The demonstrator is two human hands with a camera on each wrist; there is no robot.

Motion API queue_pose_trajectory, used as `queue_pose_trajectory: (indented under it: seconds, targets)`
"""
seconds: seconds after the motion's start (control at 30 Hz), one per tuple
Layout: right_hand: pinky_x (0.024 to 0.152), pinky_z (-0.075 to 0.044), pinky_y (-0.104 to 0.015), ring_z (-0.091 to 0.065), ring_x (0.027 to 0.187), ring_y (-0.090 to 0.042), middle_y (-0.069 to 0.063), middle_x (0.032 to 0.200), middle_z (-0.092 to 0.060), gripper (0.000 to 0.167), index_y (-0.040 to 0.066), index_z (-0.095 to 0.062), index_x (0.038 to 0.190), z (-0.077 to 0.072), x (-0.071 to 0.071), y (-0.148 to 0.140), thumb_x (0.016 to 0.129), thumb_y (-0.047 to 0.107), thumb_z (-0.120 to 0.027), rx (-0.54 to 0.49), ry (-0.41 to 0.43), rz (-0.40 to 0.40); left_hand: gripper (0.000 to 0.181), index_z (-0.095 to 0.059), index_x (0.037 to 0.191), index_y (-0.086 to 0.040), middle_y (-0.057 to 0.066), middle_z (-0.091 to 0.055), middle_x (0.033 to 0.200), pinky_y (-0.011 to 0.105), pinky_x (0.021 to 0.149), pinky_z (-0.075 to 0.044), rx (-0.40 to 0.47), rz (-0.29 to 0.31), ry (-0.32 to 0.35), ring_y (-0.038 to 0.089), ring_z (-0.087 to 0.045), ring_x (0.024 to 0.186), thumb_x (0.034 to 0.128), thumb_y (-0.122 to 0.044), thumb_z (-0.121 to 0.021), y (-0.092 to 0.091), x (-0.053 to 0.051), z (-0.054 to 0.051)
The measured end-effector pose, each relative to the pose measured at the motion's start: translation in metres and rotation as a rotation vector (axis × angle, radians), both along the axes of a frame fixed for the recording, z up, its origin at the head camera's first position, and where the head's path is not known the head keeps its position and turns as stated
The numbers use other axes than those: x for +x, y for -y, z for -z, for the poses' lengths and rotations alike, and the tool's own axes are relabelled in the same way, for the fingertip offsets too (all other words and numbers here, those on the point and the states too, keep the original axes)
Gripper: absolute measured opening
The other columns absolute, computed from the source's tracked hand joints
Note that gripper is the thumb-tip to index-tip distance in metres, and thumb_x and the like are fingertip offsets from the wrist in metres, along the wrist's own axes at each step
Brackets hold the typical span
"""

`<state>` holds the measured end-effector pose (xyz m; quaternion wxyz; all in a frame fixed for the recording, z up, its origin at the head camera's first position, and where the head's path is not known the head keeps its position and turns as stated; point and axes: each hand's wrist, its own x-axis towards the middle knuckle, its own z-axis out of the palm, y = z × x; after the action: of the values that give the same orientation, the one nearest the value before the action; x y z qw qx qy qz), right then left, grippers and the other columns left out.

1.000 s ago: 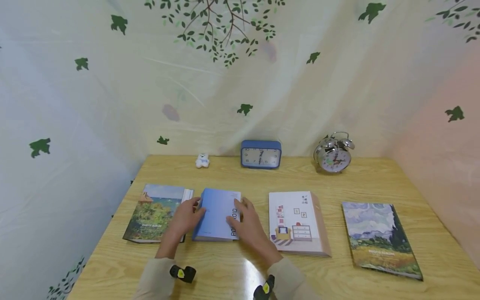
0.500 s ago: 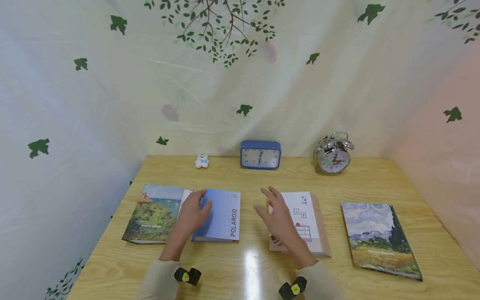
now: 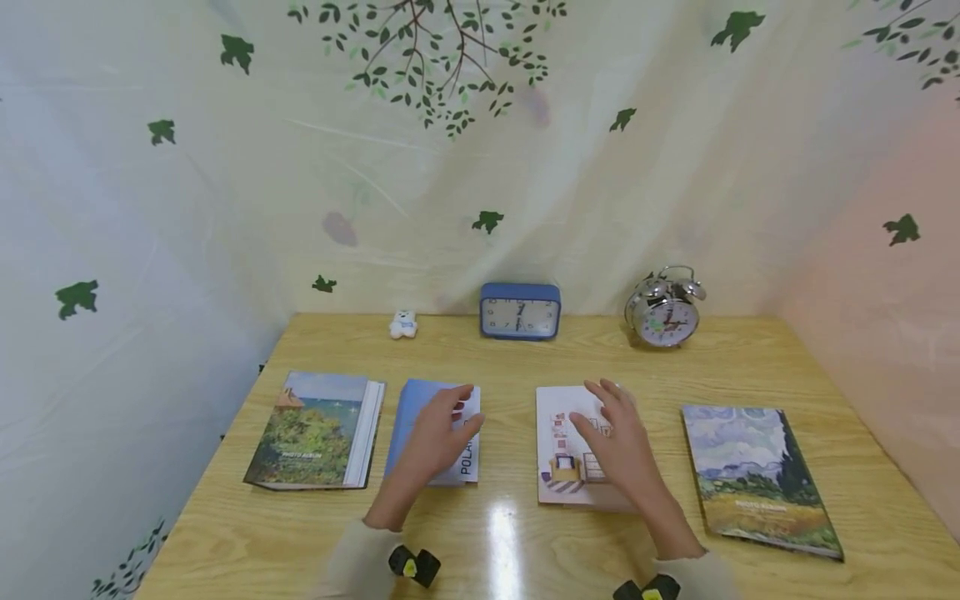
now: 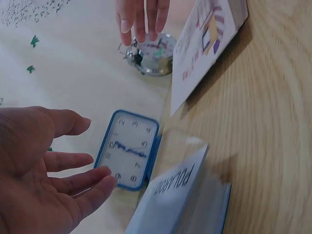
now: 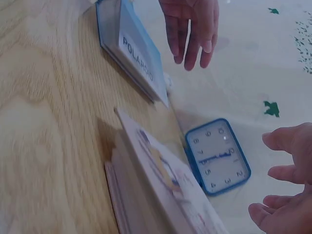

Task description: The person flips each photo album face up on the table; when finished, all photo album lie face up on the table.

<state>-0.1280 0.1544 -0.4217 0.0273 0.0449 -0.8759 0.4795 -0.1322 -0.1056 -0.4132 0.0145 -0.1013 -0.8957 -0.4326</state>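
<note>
The left hand (image 3: 431, 442) hovers over the blue POLAROID book (image 3: 408, 417), fingers spread and holding nothing; in the left wrist view the hand (image 4: 53, 170) is clear of the book (image 4: 170, 195). Above the white book with the room drawing (image 3: 555, 408) is the right hand (image 3: 626, 450), its fingers apart and grasping nothing. The right wrist view shows that hand (image 5: 287, 175) off to the side of the white book (image 5: 170, 180). Both books lie flat on the wooden table (image 3: 502, 450).
A landscape photo album (image 3: 315, 425) lies at the left, another album (image 3: 757, 475) at the right. Along the back stand a small white bear figure (image 3: 403, 324), a blue rectangular clock (image 3: 521, 312) and a silver twin-bell alarm clock (image 3: 663, 312). A leaf-patterned curtain (image 3: 420, 192) hangs behind.
Both hands have let go of the blue book and moved right, the right hand farther, to above the white book. The books stay where they were.
</note>
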Motion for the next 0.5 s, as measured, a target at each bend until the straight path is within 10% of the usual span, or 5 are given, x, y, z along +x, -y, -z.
queue_pose_trajectory:
  seconds: [0.23,0.5]
  targets:
    - [0.105,-0.037,-0.058,-0.040,0.130,-0.049,-0.026,0.153,-0.022,0.062,0.003,-0.038,0.145,0.008,0.007,-0.030,0.096,0.033,-0.059,0.066,0.017,0.041,0.051,-0.046,0.135,0.007,0.024,-0.053,0.127,0.045,0.094,-0.050,0.062,0.111,0.029,0.039,-0.055,0.114,0.0924,-0.017,-0.062,-0.026,0.002,0.014]
    - [0.102,-0.033,-0.065,-0.033,0.130,-0.054,-0.037,0.143,-0.032,0.066,-0.011,-0.035,0.141,0.022,0.014,-0.054,0.093,0.026,-0.062,0.203,0.059,0.032,0.063,-0.039,0.139,0.010,0.021,-0.057,0.118,0.043,0.092,-0.051,0.057,0.106,0.126,0.031,-0.058,0.104,0.0897,-0.019,-0.066,-0.057,0.007,0.037]
